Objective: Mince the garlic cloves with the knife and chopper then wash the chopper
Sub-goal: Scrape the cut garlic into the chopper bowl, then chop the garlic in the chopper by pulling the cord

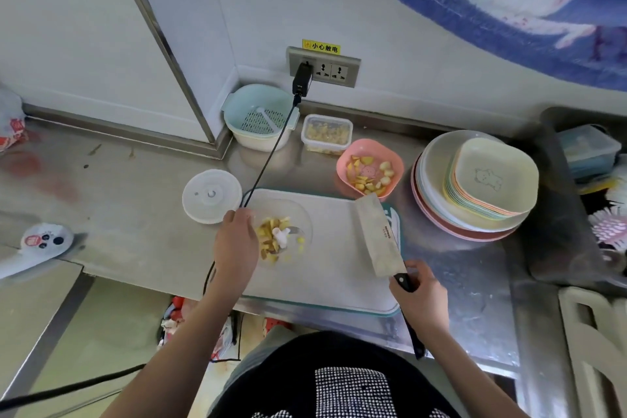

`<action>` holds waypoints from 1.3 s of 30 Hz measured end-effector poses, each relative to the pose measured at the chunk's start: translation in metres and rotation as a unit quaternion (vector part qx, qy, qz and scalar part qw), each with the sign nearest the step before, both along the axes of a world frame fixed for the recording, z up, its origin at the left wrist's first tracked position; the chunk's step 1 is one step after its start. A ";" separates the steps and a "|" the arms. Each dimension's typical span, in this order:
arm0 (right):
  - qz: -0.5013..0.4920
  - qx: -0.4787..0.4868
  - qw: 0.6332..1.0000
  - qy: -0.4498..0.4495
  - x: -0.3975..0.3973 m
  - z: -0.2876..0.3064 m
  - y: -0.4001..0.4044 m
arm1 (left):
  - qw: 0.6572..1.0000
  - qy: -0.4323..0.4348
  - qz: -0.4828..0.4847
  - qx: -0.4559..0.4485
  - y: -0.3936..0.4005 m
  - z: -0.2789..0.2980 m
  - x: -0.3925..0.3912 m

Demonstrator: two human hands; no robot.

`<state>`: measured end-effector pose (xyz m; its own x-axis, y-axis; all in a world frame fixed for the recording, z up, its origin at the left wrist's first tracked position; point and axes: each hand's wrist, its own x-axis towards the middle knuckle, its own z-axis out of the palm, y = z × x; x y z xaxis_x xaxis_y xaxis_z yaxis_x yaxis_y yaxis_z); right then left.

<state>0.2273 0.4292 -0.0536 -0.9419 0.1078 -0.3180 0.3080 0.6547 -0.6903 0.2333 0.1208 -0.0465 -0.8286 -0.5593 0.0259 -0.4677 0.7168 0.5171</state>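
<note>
Two hands work over the white cutting board point(339, 248). Left hand point(235, 241) curls its fingers round the rim of the clear chopper bowl point(298, 214), which stands on the board's left part and holds garlic pieces point(269, 234). Right hand point(419, 299) grips the cleaver point(378, 234) handle, blade lying toward the board's right edge.

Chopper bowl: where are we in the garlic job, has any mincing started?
Done: cut garlic pieces lie in the clear chopper bowl on the cutting board, round its white blade post. In hand: the left hand holds the bowl's rim; the right hand grips the cleaver. Left: the chopper lid lies off on the counter, the pieces look coarse, more cloves wait in the pink bowl, and washing is not begun.
</note>
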 end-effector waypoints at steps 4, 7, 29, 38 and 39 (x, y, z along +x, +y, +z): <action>0.009 0.046 0.999 0.003 0.008 0.001 0.021 | 0.996 0.013 -0.075 0.037 0.023 -0.006 -0.024; 0.012 0.092 0.995 -0.023 0.009 -0.006 0.039 | 0.993 -0.014 -0.098 0.063 0.036 -0.012 -0.041; 0.318 0.083 0.925 0.190 -0.063 0.025 -0.138 | 0.998 0.065 -0.025 0.000 -0.037 -0.013 -0.044; 0.324 0.065 0.934 0.136 -0.058 0.022 -0.173 | 0.974 -0.229 -0.006 -0.005 -0.103 -0.032 -0.050; 0.320 0.064 0.936 0.133 -0.057 0.023 -0.174 | 0.969 -0.247 -0.010 0.006 -0.107 -0.033 -0.052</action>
<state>0.1702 0.2554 -0.0311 -0.8712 -0.4832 -0.0869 -0.3460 0.7298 -0.5897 0.1809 0.0134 -0.0798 -0.7488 -0.5414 -0.3823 -0.6467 0.7231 0.2426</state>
